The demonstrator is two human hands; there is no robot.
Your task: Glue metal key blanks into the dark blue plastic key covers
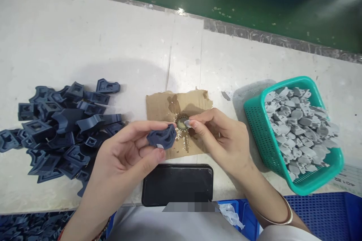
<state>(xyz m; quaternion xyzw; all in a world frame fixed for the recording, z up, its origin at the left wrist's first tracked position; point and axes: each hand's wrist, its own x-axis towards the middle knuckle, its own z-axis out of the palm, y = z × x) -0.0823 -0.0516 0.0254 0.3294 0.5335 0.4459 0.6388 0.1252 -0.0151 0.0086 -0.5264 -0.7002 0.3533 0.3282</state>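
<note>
My left hand [127, 158] grips a dark blue plastic part [162, 136] between thumb and fingers, its hollow side partly facing me. In my right hand [223, 139] a small light grey piece [187, 123] is pinched between thumb and forefinger. That piece is over or at the edge of a small round cap [183, 121] with some liquid in it; I cannot tell whether they touch. The cap sits on a piece of brown cardboard [158, 105] that is stained with wet, shiny splashes.
Many dark blue parts [68, 120] lie heaped on the left of the white table [127, 45]. A green basket [260, 135] full of grey pieces [296, 128] stands on the right. Close to me lies a black phone [178, 184]. Blue crates [319, 211] sit below the table edge.
</note>
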